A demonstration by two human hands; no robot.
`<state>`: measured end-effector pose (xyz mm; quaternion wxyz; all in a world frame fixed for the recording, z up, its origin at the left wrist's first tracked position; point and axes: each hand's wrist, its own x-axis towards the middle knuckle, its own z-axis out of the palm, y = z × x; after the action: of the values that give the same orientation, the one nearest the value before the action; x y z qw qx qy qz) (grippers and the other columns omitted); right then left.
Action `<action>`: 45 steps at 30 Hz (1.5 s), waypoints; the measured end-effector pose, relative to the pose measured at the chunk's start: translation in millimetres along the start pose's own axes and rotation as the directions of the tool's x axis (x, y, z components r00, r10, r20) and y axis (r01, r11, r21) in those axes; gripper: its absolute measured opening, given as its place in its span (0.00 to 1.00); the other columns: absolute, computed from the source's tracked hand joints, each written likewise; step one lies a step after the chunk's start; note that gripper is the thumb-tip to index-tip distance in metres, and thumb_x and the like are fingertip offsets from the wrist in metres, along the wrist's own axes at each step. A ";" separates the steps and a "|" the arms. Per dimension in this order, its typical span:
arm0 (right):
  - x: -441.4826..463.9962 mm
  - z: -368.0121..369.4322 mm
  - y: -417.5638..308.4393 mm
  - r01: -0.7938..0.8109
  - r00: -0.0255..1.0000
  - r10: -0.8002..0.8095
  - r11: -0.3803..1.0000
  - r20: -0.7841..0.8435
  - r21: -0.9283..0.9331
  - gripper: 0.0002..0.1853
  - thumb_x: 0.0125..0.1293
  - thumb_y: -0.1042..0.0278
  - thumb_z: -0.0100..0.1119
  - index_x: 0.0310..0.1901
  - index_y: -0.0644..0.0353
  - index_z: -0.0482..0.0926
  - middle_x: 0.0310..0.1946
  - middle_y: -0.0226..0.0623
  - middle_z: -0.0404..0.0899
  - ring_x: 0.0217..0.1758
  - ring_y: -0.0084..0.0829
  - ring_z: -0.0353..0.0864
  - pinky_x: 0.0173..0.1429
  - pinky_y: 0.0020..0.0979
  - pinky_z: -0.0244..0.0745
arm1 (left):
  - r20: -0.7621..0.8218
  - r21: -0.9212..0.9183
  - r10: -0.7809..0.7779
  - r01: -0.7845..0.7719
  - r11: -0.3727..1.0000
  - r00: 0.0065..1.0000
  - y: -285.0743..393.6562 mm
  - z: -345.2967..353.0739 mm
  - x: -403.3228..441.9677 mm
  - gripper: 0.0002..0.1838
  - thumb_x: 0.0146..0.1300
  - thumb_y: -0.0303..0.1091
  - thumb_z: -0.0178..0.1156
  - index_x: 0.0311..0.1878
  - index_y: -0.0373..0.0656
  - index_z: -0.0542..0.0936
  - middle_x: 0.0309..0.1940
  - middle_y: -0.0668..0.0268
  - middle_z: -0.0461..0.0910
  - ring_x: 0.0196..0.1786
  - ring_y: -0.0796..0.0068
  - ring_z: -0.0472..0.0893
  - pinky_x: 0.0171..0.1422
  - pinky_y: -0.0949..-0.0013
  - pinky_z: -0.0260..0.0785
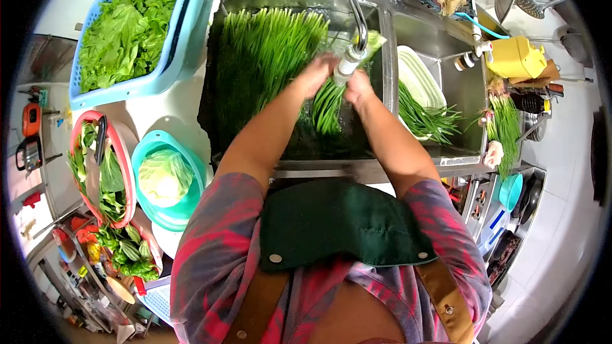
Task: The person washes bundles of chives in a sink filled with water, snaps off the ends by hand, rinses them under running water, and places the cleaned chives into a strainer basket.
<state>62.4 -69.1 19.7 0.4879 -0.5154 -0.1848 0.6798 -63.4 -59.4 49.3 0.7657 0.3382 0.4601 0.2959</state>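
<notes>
Under the running faucet (347, 67), both hands are at a bunch of long green stalks (327, 109) in the left sink basin. My left hand (317, 75) is on the bunch's left side, blurred, with its fingers partly hidden. On the right side, my right hand (359, 85) is closed around the bunch, partly behind the faucet head. The pale ends of the bunch point up and right, and its green leaves hang down toward me. Many more green stalks (271, 51) lie in the basin's left part, beside my left hand.
The right basin (456, 143) holds a pale green basket (424, 76) with more stalks. A blue basket (80, 86) of leafy greens, a red-rimmed basin (129, 191) and a teal bowl (182, 216) with cabbage stand left. A yellow jug (515, 57) is at right.
</notes>
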 end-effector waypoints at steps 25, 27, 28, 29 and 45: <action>-99.8 -153.3 -263.7 0.272 0.732 -0.657 0.036 0.183 -0.962 0.20 0.47 0.69 0.59 0.45 0.61 0.72 0.32 0.42 0.77 0.38 0.34 0.76 0.44 0.33 0.70 | -0.311 0.945 0.898 -0.001 0.328 0.313 -25.5 -8.6 152.8 0.42 0.47 0.54 0.61 0.56 0.30 0.60 0.54 0.44 0.62 0.58 0.47 0.60 0.63 0.54 0.49; -59.6 -177.6 -224.5 -0.182 0.868 -0.490 -0.163 -0.081 -0.970 0.25 0.48 0.67 0.61 0.49 0.57 0.67 0.37 0.47 0.76 0.39 0.45 0.76 0.43 0.40 0.71 | -0.406 0.906 0.744 0.341 0.251 0.531 -17.1 -15.6 144.0 0.56 0.37 0.63 0.63 0.61 0.32 0.52 0.61 0.47 0.54 0.65 0.52 0.52 0.67 0.58 0.43; -40.0 -194.4 -207.2 -0.214 0.888 -0.450 -0.227 -0.093 -0.950 0.21 0.47 0.67 0.60 0.45 0.58 0.67 0.37 0.47 0.76 0.40 0.45 0.76 0.42 0.41 0.71 | -0.399 0.903 0.723 0.377 0.204 0.564 -10.2 -5.2 131.8 0.55 0.37 0.56 0.66 0.62 0.32 0.51 0.61 0.45 0.54 0.63 0.52 0.55 0.65 0.55 0.49; -22.1 -213.8 -189.6 -0.215 0.882 -0.464 -0.229 -0.088 -0.949 0.18 0.47 0.68 0.59 0.40 0.59 0.66 0.36 0.46 0.76 0.40 0.44 0.76 0.42 0.41 0.71 | -0.349 0.885 0.797 0.452 0.109 0.493 -29.7 -23.1 145.3 0.55 0.35 0.56 0.67 0.62 0.35 0.52 0.60 0.51 0.58 0.61 0.55 0.59 0.62 0.56 0.53; 77.3 -262.5 -133.3 0.365 0.776 -0.580 0.094 0.248 -0.926 0.32 0.49 0.59 0.63 0.55 0.57 0.64 0.60 0.49 0.55 0.63 0.45 0.55 0.64 0.39 0.53 | -0.616 0.787 0.344 0.579 0.215 0.709 -41.0 -206.6 113.4 0.23 0.42 0.35 0.61 0.43 0.35 0.69 0.40 0.51 0.75 0.45 0.56 0.75 0.47 0.63 0.68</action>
<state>357.2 -8.3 -25.1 0.2889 -0.6688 -0.6592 0.1861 -199.0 53.5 -112.2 0.1687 0.5575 0.8125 -0.0228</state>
